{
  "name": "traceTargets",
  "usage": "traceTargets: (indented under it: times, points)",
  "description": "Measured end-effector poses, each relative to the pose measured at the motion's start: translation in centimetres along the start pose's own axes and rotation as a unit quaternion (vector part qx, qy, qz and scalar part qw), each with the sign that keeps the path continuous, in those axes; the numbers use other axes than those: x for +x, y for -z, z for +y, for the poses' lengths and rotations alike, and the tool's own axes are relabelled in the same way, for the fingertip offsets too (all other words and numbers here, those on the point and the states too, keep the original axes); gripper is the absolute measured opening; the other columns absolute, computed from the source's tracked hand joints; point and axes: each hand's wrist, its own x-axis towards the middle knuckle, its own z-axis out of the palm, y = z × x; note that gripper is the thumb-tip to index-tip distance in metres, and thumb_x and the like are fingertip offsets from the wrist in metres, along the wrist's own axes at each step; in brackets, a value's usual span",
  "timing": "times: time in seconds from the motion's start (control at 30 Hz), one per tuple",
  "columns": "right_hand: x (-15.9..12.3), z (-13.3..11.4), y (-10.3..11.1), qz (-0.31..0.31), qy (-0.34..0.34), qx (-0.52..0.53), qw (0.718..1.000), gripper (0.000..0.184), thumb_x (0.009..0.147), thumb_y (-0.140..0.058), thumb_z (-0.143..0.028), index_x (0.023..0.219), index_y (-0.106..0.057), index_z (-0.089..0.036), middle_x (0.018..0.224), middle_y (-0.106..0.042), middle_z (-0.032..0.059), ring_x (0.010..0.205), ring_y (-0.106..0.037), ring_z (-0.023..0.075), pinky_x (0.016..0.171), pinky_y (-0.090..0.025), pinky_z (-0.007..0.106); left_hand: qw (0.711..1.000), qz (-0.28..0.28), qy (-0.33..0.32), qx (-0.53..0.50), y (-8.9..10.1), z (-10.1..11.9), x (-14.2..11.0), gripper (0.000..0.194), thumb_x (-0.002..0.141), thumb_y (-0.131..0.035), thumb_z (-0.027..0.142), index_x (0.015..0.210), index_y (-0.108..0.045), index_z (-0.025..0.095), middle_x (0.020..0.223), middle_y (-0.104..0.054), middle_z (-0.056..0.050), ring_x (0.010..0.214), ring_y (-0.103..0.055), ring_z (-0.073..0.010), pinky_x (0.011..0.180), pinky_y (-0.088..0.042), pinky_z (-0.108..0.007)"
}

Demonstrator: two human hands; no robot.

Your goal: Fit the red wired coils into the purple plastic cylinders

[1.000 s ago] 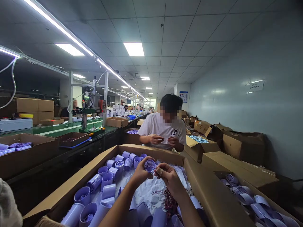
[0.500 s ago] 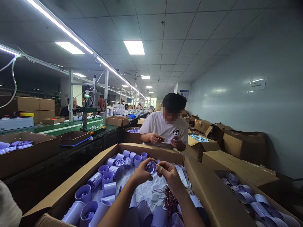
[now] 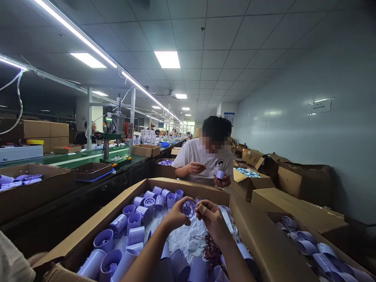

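Observation:
My left hand is wrapped round a small purple plastic cup, its spoked end facing me. Close beside the cup's right edge, my right hand has thumb and fingers pinched together, a tan wrap round one finger. What the pinch holds is too small to make out. Both hands are above a large cardboard box lined with white sheeting. More purple cups lie in it at the left and front. A tangle of dark red wires lies below my right hand.
Across the box a co-worker holds a wire and a purple cup. Another box of purple parts stands at right. A conveyor with a green surface and a press machine are at left.
My left hand keeps the cup in nearly the same spot; my right hand has shifted very slightly. A purple cup now shows in the co-worker's hand, where a wire stretched between both hands before.

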Motion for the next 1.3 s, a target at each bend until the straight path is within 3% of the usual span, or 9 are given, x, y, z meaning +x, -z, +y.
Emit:
traceTargets:
  times: [0.3,0.4,0.5,0.63,0.73,0.83,0.93,1.07,1.3]
  points:
    - [0.6,0.8,0.6,0.016,-0.003,-0.084,0.996,0.031,0.050,-0.083,-0.041,0.063,-0.068,-0.016,0.056,-0.064,0.0007,0.049,-0.051,0.0112,0.049,-0.036,0.025,0.999,0.003,-0.030,-0.031,0.0,-0.6,0.3,0.058,0.041,-0.053,-0.005,0.092,-0.061,0.020,0.076,-0.059,0.004,0.064,-0.052,-0.0120,0.055,-0.040,-0.021]
    - [1.1,1.5,1.2,0.058,0.020,-0.154,0.986,0.035,0.049,-0.081,-0.045,0.065,-0.068,-0.017,0.053,-0.061,-0.0005,0.048,-0.050,0.0114,0.047,-0.035,0.025,0.996,0.041,-0.074,0.027,0.1,-0.8,0.4,0.057,0.041,-0.050,-0.006,0.091,-0.062,0.020,0.081,-0.061,0.003,0.073,-0.055,-0.0155,0.064,-0.044,-0.025]
    - [1.3,2.0,1.4,0.051,0.042,-0.215,0.974,0.031,0.054,-0.079,-0.043,0.069,-0.070,-0.017,0.052,-0.060,-0.0017,0.049,-0.049,0.0114,0.049,-0.037,0.026,0.981,0.068,-0.130,0.125,0.1,-0.9,0.3,0.058,0.041,-0.044,-0.007,0.088,-0.064,0.019,0.088,-0.064,-0.001,0.086,-0.057,-0.0195,0.078,-0.044,-0.030]
    - [0.9,2.3,1.2,0.010,0.018,-0.257,0.966,0.022,0.056,-0.077,-0.031,0.074,-0.071,-0.018,0.064,-0.067,0.0014,0.059,-0.056,0.0158,0.058,-0.043,0.029,0.959,0.046,-0.177,0.219,-0.2,-0.8,0.1,0.058,0.043,-0.043,-0.007,0.089,-0.066,0.019,0.093,-0.066,-0.005,0.093,-0.056,-0.0230,0.083,-0.043,-0.034]
    - [0.6,2.4,1.1,0.023,0.044,-0.291,0.955,0.017,0.062,-0.071,-0.020,0.079,-0.069,-0.022,0.071,-0.069,0.0024,0.070,-0.062,0.0214,0.066,-0.046,0.033,0.949,0.025,-0.190,0.250,-0.5,-0.7,-0.1,0.054,0.045,-0.045,-0.006,0.088,-0.067,0.018,0.090,-0.067,-0.007,0.089,-0.057,-0.0236,0.079,-0.043,-0.034]
    - [0.4,2.2,1.0,0.035,0.106,-0.364,0.925,0.018,0.064,-0.066,-0.012,0.076,-0.069,-0.025,0.072,-0.067,0.0026,0.073,-0.061,0.0231,0.071,-0.045,0.036,0.948,0.025,-0.209,0.240,-0.7,-0.8,-0.1,0.052,0.047,-0.044,-0.006,0.087,-0.066,0.018,0.089,-0.066,-0.006,0.088,-0.056,-0.0224,0.079,-0.043,-0.032]
    - [0.3,2.1,0.8,0.062,0.185,-0.446,0.874,0.021,0.063,-0.065,-0.009,0.073,-0.071,-0.026,0.080,-0.060,0.0038,0.081,-0.056,0.0233,0.079,-0.045,0.037,0.947,0.021,-0.229,0.224,-0.9,-1.2,0.1,0.052,0.045,-0.042,-0.006,0.087,-0.063,0.018,0.087,-0.065,-0.004,0.087,-0.056,-0.0205,0.078,-0.044,-0.031]
    - [-0.1,2.0,0.4,0.076,0.203,-0.541,0.813,0.015,0.068,-0.066,-0.011,0.073,-0.072,-0.024,0.082,-0.053,0.0041,0.085,-0.054,0.0231,0.082,-0.046,0.037,0.938,0.009,-0.261,0.226,-0.9,-1.4,0.2,0.055,0.043,-0.040,-0.006,0.089,-0.059,0.018,0.091,-0.063,-0.004,0.089,-0.055,-0.0197,0.079,-0.044,-0.031]
    - [-0.2,1.7,0.3,0.045,0.232,-0.566,0.790,0.017,0.078,-0.059,-0.015,0.080,-0.073,-0.025,0.084,-0.056,0.0053,0.083,-0.055,0.0212,0.079,-0.046,0.036,0.919,0.030,-0.318,0.230,-0.8,-0.7,0.1,0.056,0.042,-0.039,-0.004,0.089,-0.058,0.019,0.088,-0.062,-0.003,0.088,-0.054,-0.0200,0.080,-0.044,-0.033]
